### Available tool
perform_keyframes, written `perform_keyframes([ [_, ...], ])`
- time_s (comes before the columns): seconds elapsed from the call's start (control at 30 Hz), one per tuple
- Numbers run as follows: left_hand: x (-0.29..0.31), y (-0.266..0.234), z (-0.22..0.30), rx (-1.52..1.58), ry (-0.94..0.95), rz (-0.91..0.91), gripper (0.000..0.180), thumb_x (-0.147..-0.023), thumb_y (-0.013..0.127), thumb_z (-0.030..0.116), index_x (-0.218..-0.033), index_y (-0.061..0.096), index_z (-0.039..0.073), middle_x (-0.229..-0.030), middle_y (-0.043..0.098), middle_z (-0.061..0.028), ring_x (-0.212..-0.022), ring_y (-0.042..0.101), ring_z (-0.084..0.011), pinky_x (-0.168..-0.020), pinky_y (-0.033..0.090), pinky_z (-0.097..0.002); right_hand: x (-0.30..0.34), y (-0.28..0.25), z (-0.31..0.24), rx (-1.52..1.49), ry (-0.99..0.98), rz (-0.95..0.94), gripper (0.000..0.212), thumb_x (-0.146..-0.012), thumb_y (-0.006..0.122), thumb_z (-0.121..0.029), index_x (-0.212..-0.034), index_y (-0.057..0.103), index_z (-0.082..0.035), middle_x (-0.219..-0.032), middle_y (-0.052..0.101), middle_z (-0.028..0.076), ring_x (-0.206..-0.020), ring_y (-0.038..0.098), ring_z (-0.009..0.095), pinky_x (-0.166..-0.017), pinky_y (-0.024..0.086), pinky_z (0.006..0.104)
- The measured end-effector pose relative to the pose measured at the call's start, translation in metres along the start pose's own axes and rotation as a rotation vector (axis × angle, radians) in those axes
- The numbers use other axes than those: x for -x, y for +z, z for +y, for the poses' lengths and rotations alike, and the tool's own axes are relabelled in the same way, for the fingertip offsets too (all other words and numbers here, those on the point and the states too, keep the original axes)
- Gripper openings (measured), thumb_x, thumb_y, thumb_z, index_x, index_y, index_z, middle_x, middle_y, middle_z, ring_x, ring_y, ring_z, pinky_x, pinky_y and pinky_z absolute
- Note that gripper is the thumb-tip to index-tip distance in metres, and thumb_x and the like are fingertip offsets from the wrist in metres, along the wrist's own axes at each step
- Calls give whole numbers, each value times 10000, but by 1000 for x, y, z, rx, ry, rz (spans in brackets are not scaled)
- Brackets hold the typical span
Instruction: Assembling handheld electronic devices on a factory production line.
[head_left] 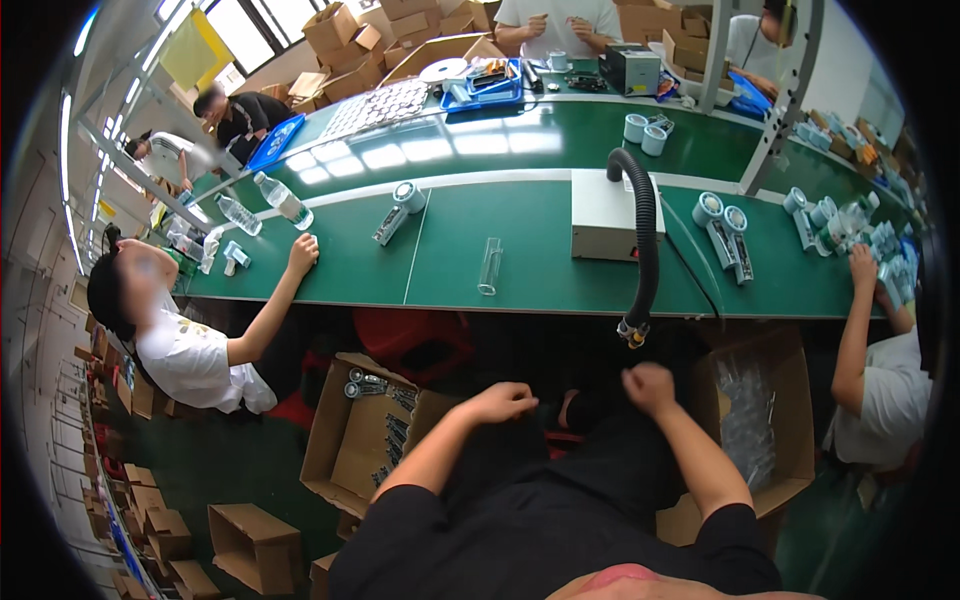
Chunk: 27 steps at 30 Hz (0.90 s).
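My left hand (pixel 500 402) hovers over my lap, its fingers curled in, with no object showing in it. Closed like a fist, my right hand (pixel 650 388) is just below the brass-coloured nozzle (pixel 633 332) of a black flexible hose (pixel 648 240), apart from it. The hose arches out of a white metal box (pixel 602 225) on the green table (pixel 455 225). A clear plastic tube-shaped cover (pixel 490 266) lies on the table ahead of my hands. Further left on the table is a grey-handled device with a round pale-blue head (pixel 408 197).
Left of me, a cardboard box (pixel 345 440) holds several grey-handled devices; another at my right (pixel 790 430) holds clear plastic pieces. Two more devices (pixel 730 240) lie right of the metal box. Co-workers sit at both sides (pixel 200 350) (pixel 880 395). Bottles (pixel 285 203) stand at left.
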<state>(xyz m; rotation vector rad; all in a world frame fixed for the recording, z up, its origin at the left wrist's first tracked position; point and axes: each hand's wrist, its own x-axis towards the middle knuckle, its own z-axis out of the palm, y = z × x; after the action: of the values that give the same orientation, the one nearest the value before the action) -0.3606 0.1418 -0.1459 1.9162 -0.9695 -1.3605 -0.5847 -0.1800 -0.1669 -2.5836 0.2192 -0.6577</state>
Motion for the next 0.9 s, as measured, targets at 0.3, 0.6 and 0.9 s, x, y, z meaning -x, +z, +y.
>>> perform_keyframes([
  [0.3, 47, -327, 115, -367, 184, 1271, 608, -888, 829, 380, -1347, 593, 58, -1282, 647, -154, -1082, 677, -284, -960, 544, -416, -206, -13, -239, -150, -306, 119, 596, -822, 852, -312, -1363, 634, -188, -1348, 506, 134, -1122, 584, 290, -875, 549, 405],
  [0.6, -11, -404, 44, -612, -149, 1146, 752, -800, 901, 441, -1352, 555, 65, -1260, 716, -168, -1189, 682, -390, -987, 546, -493, -279, 71, -227, 81, -26, -67, 544, -813, 873, -333, -1257, 647, -117, -1553, 432, 201, -1317, 504, 399, -1034, 514, 490],
  [0.9, 108, -222, 86, 542, 351, 805, 575, -916, 829, 268, -1347, 503, 72, -932, 645, -64, -727, 661, -170, -613, 618, -351, -219, -7, -235, -616, -89, 132, 392, -828, 670, 99, -1192, 671, -46, -1507, 481, 237, -1325, 613, 390, -1083, 542, 452],
])
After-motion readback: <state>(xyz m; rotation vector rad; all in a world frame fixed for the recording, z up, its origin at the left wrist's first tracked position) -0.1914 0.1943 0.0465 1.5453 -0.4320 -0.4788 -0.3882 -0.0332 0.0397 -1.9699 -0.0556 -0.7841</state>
